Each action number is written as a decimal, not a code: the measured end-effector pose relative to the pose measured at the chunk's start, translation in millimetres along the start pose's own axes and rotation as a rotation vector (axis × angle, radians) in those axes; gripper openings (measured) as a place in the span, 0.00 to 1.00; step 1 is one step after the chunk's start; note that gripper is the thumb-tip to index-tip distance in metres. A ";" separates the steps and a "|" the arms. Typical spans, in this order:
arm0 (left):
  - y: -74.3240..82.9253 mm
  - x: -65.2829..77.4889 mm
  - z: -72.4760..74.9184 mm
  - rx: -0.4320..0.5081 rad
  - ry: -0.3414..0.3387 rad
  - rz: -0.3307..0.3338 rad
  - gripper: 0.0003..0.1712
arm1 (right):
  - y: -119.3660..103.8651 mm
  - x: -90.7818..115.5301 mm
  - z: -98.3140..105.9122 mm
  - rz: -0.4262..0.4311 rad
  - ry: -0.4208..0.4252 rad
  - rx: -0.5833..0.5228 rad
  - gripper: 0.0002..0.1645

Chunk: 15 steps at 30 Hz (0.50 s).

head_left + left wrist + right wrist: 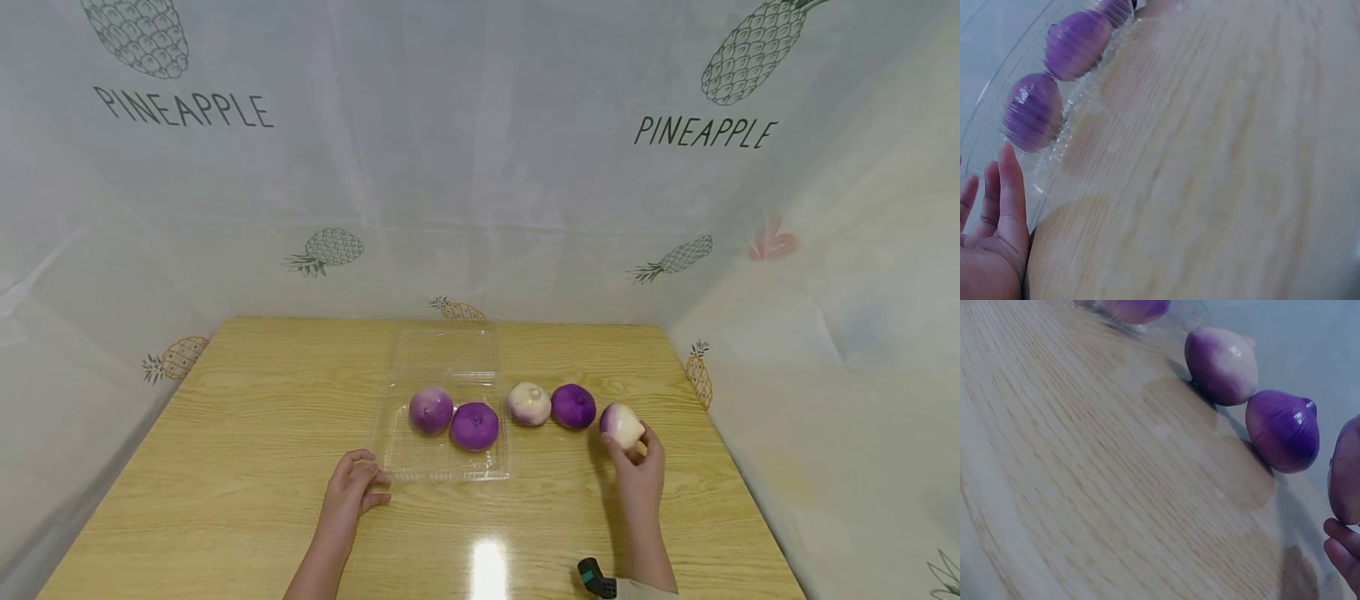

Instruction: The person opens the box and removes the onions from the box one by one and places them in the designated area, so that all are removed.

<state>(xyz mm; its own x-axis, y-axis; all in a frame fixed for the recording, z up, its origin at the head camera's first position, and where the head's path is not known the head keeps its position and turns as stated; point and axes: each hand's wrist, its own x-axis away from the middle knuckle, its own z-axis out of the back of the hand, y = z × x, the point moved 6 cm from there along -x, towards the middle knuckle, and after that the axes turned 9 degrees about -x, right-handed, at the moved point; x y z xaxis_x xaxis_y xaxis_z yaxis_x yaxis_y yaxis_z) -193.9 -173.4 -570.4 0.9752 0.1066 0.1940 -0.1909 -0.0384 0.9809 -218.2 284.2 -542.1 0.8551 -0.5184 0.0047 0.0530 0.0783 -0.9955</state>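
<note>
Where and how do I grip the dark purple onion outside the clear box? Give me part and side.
From above, grip the dark purple onion around its wide, round middle, by its near and far sides. The paler onion sits close on its left, probably leaving little room there; the short stub looks too small to hold.

A purple-and-white onion [622, 422], pinched in fingers [1342, 535], is tilted sideways, right of an open clear box [412, 454].
</note>
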 end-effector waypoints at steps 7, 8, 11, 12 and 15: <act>1.5 0.9 -0.3 -0.002 -0.008 -0.016 0.17 | 3.1 -3.7 0.3 -0.004 0.017 -0.051 0.45; 1.7 0.9 -0.2 0.000 -0.008 -0.019 0.17 | 3.9 -4.7 -0.1 0.001 0.016 -0.070 0.45; 1.6 0.8 -0.2 0.005 -0.012 -0.030 0.18 | 7.3 -8.3 -1.4 0.002 0.010 -0.148 0.45; 1.4 0.8 -0.1 0.007 -0.012 -0.033 0.18 | 8.0 -9.5 -1.8 0.003 0.009 -0.164 0.45; 0.4 0.2 -0.3 0.006 -0.014 -0.036 0.17 | 9.6 -13.1 -2.2 -0.002 0.019 -0.190 0.45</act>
<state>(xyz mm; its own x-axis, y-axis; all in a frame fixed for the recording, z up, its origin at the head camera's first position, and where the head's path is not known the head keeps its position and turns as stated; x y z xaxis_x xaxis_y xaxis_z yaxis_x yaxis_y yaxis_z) -193.8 -173.1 -570.0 0.9829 0.0943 0.1584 -0.1552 -0.0409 0.9870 -230.0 289.8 -551.9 0.8454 -0.5341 0.0064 -0.0455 -0.0839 -0.9954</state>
